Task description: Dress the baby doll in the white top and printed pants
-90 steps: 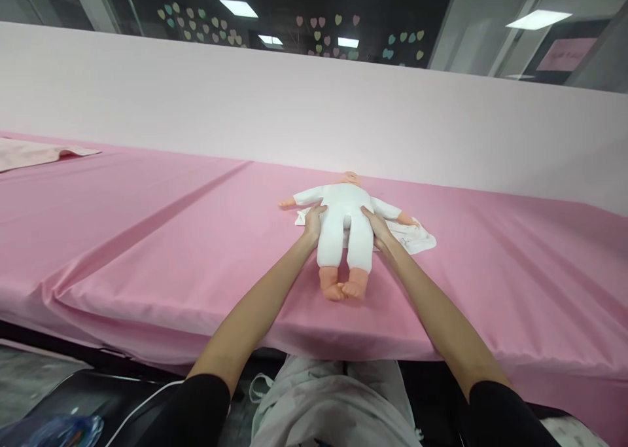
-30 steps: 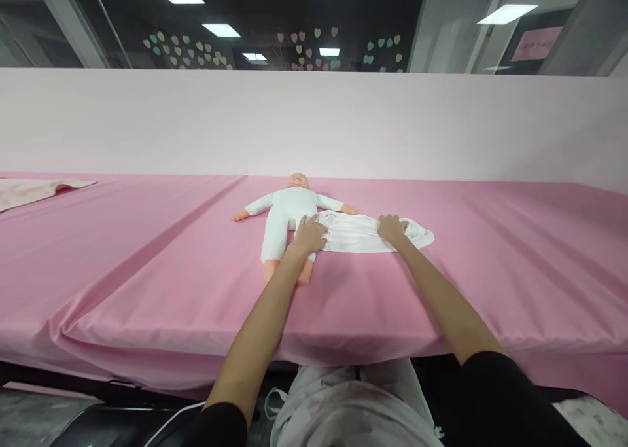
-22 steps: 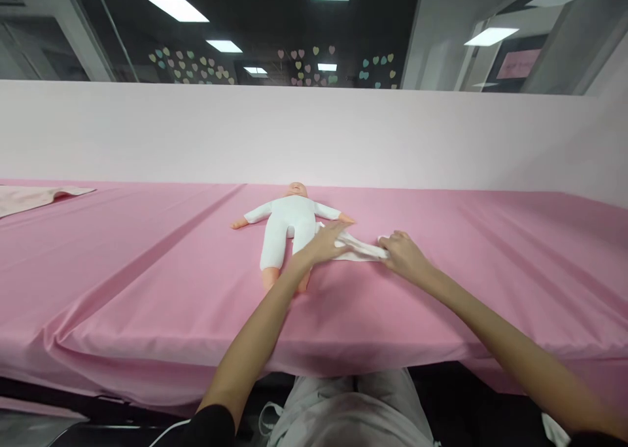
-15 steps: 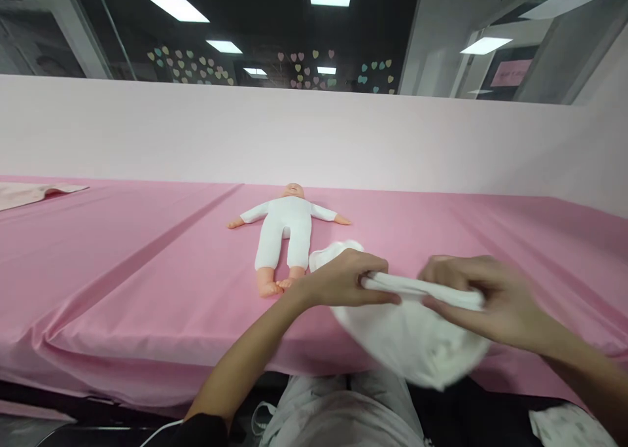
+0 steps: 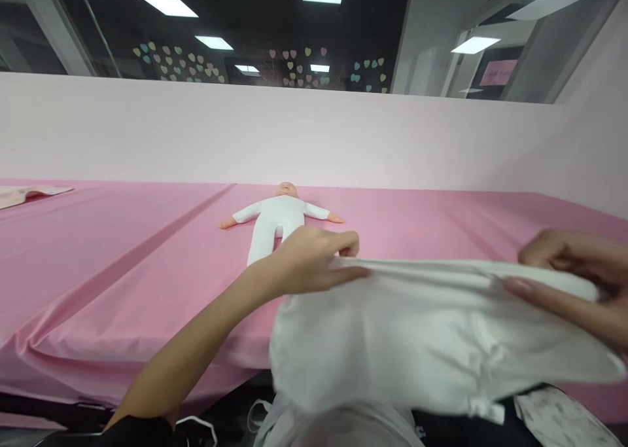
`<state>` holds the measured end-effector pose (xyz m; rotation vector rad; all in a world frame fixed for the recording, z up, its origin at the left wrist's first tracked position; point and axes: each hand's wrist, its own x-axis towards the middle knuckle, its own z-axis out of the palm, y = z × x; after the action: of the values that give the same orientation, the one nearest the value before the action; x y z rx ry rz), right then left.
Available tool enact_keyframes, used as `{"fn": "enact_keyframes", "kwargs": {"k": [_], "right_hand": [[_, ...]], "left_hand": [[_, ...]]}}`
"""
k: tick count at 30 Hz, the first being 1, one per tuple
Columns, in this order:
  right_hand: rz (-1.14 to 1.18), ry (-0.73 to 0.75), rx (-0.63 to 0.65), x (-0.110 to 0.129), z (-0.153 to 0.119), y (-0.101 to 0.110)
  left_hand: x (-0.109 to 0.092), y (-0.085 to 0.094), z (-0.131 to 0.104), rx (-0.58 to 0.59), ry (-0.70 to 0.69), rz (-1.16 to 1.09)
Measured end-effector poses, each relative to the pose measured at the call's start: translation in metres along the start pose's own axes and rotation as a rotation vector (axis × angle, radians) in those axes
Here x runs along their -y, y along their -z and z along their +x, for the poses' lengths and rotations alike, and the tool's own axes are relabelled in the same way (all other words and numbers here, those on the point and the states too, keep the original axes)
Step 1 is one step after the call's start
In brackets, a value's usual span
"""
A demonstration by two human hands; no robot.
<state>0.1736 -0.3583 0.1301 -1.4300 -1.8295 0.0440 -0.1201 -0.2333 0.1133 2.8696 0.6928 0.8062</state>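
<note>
A: Where is the white baby garment (image 5: pixel 407 329)?

B: Up in the air, stretched between the two hands, hanging over the near edge of the pink-covered table (image 5: pixel 147 270) and in front of the person's lap.

A: How do the hands hold it?

B: The left hand (image 5: pixel 314 260) pinches the upper edge between thumb and fingers; the right hand (image 5: pixel 572 280), rather blurred, pinches near the other end.

A: Why so far apart?

B: Probably to pull that edge taut, so the loose fabric drops below it and its shape shows.

A: And the baby doll (image 5: pixel 282 213)?

B: On its back, arms out, head by the wall (image 5: pixel 245 133). The left hand and garment hide its lower legs. Lying flat like that, it likely stays put unheld.

A: Any containers?

B: None I can make out. The pale pink cloth (image 5: pixel 27 196) at far left lies directly on the cover.
</note>
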Motion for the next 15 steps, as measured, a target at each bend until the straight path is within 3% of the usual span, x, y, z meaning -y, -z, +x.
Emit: {"fn": "enact_keyframes", "kwargs": {"k": [3, 5, 8, 11, 13, 15], "right_hand": [[-0.29, -0.034, -0.159, -0.003, 0.033, 0.001], [-0.455, 0.033, -0.156, -0.018, 0.05, -0.005], [-0.676, 0.14, -0.028, -0.045, 0.073, -0.023], [-0.806, 0.099, 0.151, -0.062, 0.095, -0.045], [-0.771, 0.029, 0.231, -0.066, 0.108, -0.057], [-0.653, -0.026, 0.255, -0.067, 0.12, -0.066]], "left_hand": [[0.027, 0.001, 0.01, -0.06, 0.094, 0.069], [0.043, 0.002, 0.02, -0.097, 0.164, -0.005], [0.061, 0.004, 0.034, -0.069, 0.292, -0.198], [0.074, 0.004, 0.048, -0.016, 0.402, -0.386], [0.083, 0.004, 0.054, -0.001, 0.42, -0.457], [0.091, 0.005, 0.058, 0.098, 0.389, -0.425]]}}
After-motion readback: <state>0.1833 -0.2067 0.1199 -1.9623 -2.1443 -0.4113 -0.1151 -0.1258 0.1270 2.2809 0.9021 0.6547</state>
